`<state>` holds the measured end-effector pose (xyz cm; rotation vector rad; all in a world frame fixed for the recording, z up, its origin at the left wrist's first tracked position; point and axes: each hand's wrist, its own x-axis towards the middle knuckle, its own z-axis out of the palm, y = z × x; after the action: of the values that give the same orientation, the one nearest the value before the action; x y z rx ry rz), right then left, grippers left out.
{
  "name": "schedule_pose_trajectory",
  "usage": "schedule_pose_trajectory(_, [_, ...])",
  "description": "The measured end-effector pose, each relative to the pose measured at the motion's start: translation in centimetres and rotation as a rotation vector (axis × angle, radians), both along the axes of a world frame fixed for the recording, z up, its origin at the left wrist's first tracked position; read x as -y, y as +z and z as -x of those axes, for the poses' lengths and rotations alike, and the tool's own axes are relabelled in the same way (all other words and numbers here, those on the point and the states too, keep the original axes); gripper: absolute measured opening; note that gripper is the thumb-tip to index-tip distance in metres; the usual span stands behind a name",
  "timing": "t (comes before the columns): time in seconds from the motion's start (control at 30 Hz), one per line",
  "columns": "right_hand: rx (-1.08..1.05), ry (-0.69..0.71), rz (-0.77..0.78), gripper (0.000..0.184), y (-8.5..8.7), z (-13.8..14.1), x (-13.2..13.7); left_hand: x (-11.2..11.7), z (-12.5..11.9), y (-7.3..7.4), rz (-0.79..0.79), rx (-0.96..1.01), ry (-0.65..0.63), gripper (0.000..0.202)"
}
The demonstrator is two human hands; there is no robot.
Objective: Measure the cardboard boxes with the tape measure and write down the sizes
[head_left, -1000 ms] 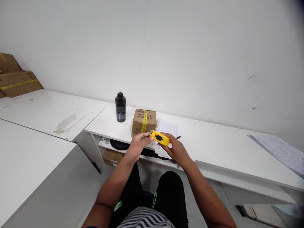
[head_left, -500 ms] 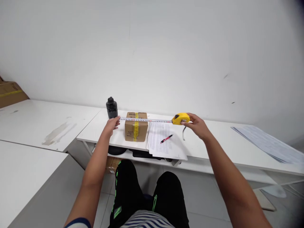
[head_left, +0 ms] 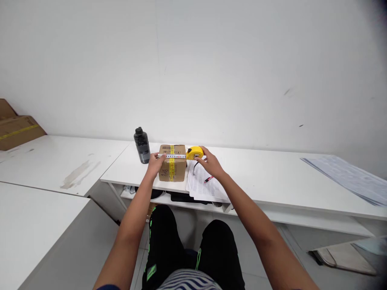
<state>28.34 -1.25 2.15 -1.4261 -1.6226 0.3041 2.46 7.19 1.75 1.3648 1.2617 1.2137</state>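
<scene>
A small cardboard box (head_left: pixel 164 172) with yellow tape down its middle sits near the table's front edge. Across its top runs the white blade of a tape measure (head_left: pixel 195 152), whose yellow case is at the box's right side. My right hand (head_left: pixel 209 162) is closed around that case. At the box's left edge, my left hand (head_left: pixel 156 164) pinches the end of the blade, thumb over the box top. A dark strap hangs from the case. Just right of the box lie printed sheets (head_left: pixel 201 187) with a red and black pen (head_left: pixel 208 179) on them.
Behind my left hand stands a dark water bottle (head_left: pixel 142 146). More printed sheets (head_left: pixel 347 179) lie at the right end of the white table (head_left: pixel 272 177). Larger cardboard boxes (head_left: pixel 21 131) are at the far left. A shelf (head_left: pixel 166 198) with dark items runs under the tabletop.
My right hand has brought the tape case left, up to the box, and the drawn-out blade is much shorter. My left hand has shifted right, from beside the bottle to the box's left edge.
</scene>
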Motion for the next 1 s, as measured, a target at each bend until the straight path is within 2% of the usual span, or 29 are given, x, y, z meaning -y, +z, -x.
schedule_pose_trajectory(0.13, [0.148,-0.083,-0.049,0.055,0.1,-1.1,1.0,-0.3,1.0,0.4,-0.075,-0.111,0.029,0.042])
schedule_pose_trajectory(0.2, [0.23,-0.117,-0.103,0.051,0.2,-1.3,2.4,-1.1,2.2,1.6,-0.056,-0.172,0.043,0.039])
schedule_pose_trajectory(0.27, [0.279,-0.147,-0.148,0.049,0.1,-0.8,4.4,-2.2,3.5,3.7,0.012,-0.192,-0.004,0.039])
schedule_pose_trajectory(0.37, [0.27,-0.172,-0.179,0.052,-0.3,2.2,7.7,-4.0,3.8,7.9,0.014,-0.158,-0.101,0.036])
schedule_pose_trajectory(0.43, [0.229,-0.16,-0.187,0.058,-0.4,5.7,9.3,-5.2,2.2,10.3,-0.086,-0.155,-0.199,0.034])
schedule_pose_trajectory(0.5, [0.198,-0.137,-0.183,0.062,-0.2,9.7,9.8,-6.3,-0.1,11.5,-0.173,-0.192,-0.356,0.033])
schedule_pose_trajectory(0.57, [0.212,-0.159,-0.176,0.06,0.5,13.1,9.3,-7.2,-2.3,11.3,-0.217,-0.355,-0.398,0.027])
schedule_pose_trajectory(0.67, [0.217,-0.197,-0.15,0.058,1.5,15.4,7.4,-7.9,-3.6,9.3,-0.24,-0.648,-0.238,0.016])
schedule_pose_trajectory(0.77, [0.191,-0.227,-0.072,0.057,2.2,15.0,5.5,-8.1,-3.0,7.0,-0.208,-0.735,-0.204,0.014])
schedule_pose_trajectory(0.83, [0.16,-0.242,0.008,0.057,2.5,14.4,4.7,-8.1,-2.5,6.1,-0.193,-0.778,-0.211,0.017])
schedule_pose_trajectory(1.0, [0.194,-0.233,0.094,0.057,3.2,14.3,3.7,-8.1,-2.2,5.5,-0.217,-0.874,-0.204,0.028])
